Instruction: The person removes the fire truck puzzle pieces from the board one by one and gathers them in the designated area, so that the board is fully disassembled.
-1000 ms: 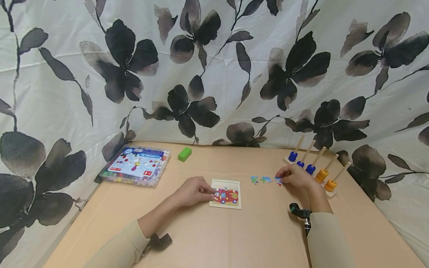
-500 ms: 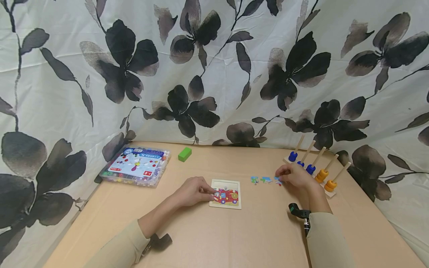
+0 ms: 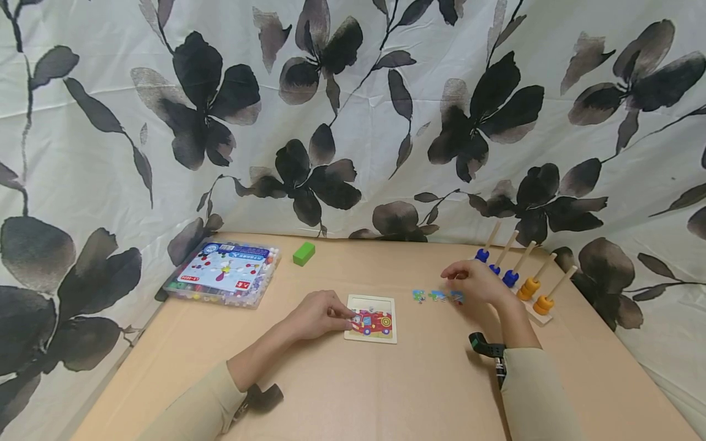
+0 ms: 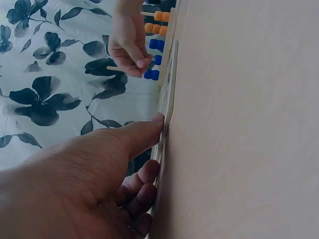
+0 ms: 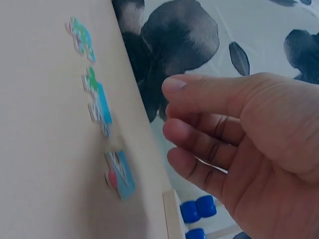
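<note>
A small wooden jigsaw puzzle with a red truck picture lies on the table. My left hand holds its left edge with the thumb and fingers; in the left wrist view, my left hand's thumb rests against the frame edge. Three loose puzzle pieces lie in a row right of the frame. Over the rightmost piece, my right hand hovers with loosely bent fingers and nothing visible between them. The right wrist view shows its fingertips apart from the pieces.
A wooden abacus-like rack with blue and orange beads stands right of my right hand. At the back left lies a clear bead box, near a green block. A floral cloth hangs behind the table.
My right hand has let go of the rightmost puzzle piece and lifted slightly up and left, uncovering that piece. The left hand and puzzle have stayed still.
</note>
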`<action>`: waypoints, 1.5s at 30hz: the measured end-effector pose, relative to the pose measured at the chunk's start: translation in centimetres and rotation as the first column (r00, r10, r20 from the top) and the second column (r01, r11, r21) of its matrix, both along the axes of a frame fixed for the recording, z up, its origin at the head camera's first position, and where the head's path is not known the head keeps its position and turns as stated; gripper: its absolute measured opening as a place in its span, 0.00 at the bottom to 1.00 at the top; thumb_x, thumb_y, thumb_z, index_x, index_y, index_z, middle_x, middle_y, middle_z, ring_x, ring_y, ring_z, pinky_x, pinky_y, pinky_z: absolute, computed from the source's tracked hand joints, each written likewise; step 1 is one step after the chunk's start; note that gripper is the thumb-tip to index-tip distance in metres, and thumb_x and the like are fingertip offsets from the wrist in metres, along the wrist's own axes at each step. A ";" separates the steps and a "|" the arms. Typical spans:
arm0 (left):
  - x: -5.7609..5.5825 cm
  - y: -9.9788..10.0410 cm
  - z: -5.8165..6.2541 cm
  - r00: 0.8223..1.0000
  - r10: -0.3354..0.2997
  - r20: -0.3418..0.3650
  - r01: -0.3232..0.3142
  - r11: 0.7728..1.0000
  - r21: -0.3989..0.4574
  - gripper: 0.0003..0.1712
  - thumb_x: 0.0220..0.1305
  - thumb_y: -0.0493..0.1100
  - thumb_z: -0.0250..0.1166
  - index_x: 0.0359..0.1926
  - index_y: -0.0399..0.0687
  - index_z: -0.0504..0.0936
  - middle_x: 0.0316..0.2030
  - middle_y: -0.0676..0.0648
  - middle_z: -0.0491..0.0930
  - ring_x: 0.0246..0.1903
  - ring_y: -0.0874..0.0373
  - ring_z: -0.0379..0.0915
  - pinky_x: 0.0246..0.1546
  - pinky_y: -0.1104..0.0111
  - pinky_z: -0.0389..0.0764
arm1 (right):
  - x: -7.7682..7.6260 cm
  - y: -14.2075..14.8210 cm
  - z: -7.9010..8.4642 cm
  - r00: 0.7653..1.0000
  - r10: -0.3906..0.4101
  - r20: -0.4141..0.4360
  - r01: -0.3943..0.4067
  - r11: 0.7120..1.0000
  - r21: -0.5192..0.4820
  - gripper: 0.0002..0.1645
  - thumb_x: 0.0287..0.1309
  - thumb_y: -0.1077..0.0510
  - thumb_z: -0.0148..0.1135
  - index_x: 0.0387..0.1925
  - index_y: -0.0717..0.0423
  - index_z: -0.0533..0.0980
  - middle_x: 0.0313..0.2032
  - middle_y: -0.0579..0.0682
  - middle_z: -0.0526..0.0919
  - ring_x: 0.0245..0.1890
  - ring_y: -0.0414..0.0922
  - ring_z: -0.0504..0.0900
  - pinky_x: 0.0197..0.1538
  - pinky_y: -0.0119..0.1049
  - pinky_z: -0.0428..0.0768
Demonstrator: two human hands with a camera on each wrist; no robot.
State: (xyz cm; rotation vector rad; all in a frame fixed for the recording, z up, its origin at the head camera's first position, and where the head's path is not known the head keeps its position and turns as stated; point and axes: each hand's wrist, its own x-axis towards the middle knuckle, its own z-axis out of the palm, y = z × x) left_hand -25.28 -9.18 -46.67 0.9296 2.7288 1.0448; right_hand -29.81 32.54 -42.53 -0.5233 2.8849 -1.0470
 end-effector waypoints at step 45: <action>-0.1 0.0 -0.2 1.000 0.002 -0.004 -0.002 1.000 -0.008 0.13 0.61 0.51 0.77 0.47 0.58 0.93 0.33 0.61 0.80 0.34 0.64 0.71 0.37 0.70 0.73 | 1.0 -10.4 -0.2 0.976 0.217 -0.020 -0.218 0.969 -0.119 0.12 0.66 0.64 0.68 0.50 0.62 0.86 0.40 0.49 0.87 0.38 0.45 0.78 0.42 0.32 0.78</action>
